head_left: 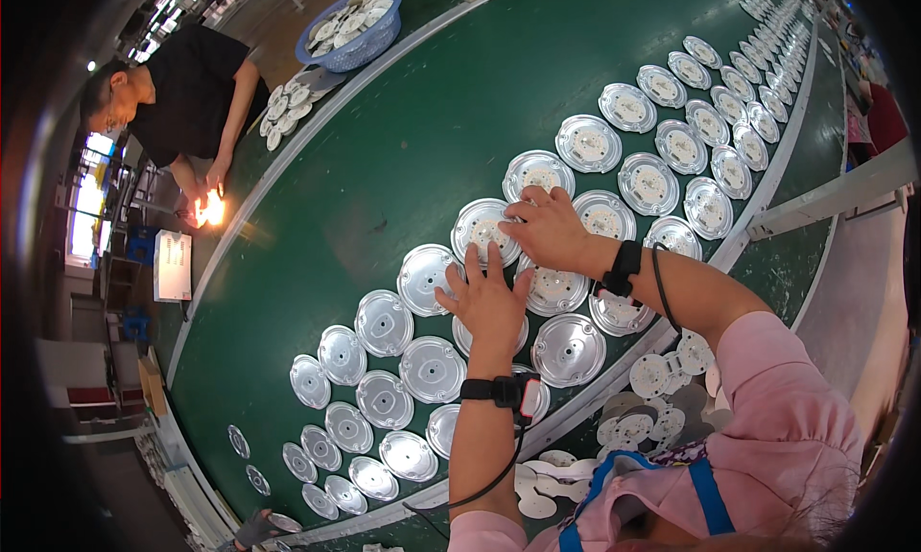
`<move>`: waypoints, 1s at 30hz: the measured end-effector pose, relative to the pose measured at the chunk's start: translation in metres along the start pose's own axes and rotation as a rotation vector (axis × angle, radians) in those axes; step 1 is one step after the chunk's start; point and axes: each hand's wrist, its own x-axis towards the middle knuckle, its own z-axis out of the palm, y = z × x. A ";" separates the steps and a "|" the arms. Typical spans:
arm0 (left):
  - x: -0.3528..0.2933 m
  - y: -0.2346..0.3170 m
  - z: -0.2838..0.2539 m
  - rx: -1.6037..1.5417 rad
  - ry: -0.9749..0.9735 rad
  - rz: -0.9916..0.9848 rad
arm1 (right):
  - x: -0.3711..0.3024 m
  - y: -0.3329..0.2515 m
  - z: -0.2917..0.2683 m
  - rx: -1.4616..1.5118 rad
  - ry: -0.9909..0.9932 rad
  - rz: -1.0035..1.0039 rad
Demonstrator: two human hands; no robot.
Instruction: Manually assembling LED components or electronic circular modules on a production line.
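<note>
Rows of round silver metal discs lie on a green table [384, 159]. Discs to the right carry round white boards with small holes, such as the boarded disc [626, 108]; those to the left, like the bare disc [433, 369], show plain metal and a central hole. My left hand [487, 307] is open, its spread fingertips at the near edge of a boarded disc [477, 221]. My right hand [554, 234] reaches to that disc's right side, fingers bent but apart. It partly covers the neighbouring discs. Nothing shows gripped in either hand; exact fingertip contact is hard to make out.
White boards [652, 375] lie piled by my body. Across the table a person [197, 92] leans over a bright orange glow [209, 209]. A blue basket [369, 44] of discs and a white box [173, 266] stand there. A gloved hand [257, 530] touches a disc at lower left.
</note>
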 end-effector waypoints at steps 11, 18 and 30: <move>0.001 0.001 0.003 -0.019 0.020 0.019 | 0.002 0.000 -0.002 -0.009 -0.004 0.014; -0.029 0.001 -0.015 -0.370 0.211 0.262 | -0.011 0.004 -0.021 0.189 0.100 0.023; -0.296 -0.020 -0.049 -0.306 -0.054 -0.014 | -0.192 -0.072 -0.107 0.490 -0.426 -0.228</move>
